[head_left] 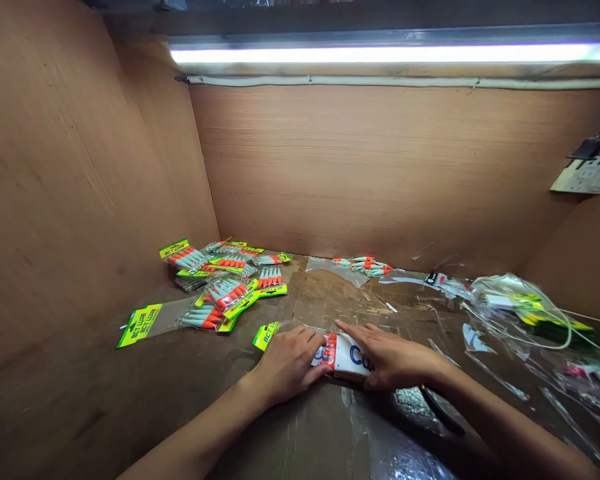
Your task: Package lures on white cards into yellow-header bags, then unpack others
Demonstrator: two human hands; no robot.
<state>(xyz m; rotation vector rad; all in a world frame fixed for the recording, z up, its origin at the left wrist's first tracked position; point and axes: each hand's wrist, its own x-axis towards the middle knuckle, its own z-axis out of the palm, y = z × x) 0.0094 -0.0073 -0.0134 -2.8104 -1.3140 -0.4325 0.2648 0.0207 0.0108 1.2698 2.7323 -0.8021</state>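
My left hand (291, 360) is closed on a clear packet of fishing lures (331, 352) with orange ends. Its yellow-green header card (266, 335) sticks out at the left, behind my fingers. Directly right of the orange ends lies a white block (349, 357) with blue lettering, touching or almost touching them. My right hand (397, 357) lies over the block's right part, thumb on the near side and fingers across the top, with the index finger stretched toward the left. My hands hide part of the packet and block.
Several packed lure packets (230, 293) pile up at the back left. Loose orange and white lures (365, 265) lie against the back wall. To the right are clear plastic scraps (495, 380), green-yellow cards (555, 320) and a white cord (530, 343). A dark curved tool handle (443, 413) lies below my right wrist.
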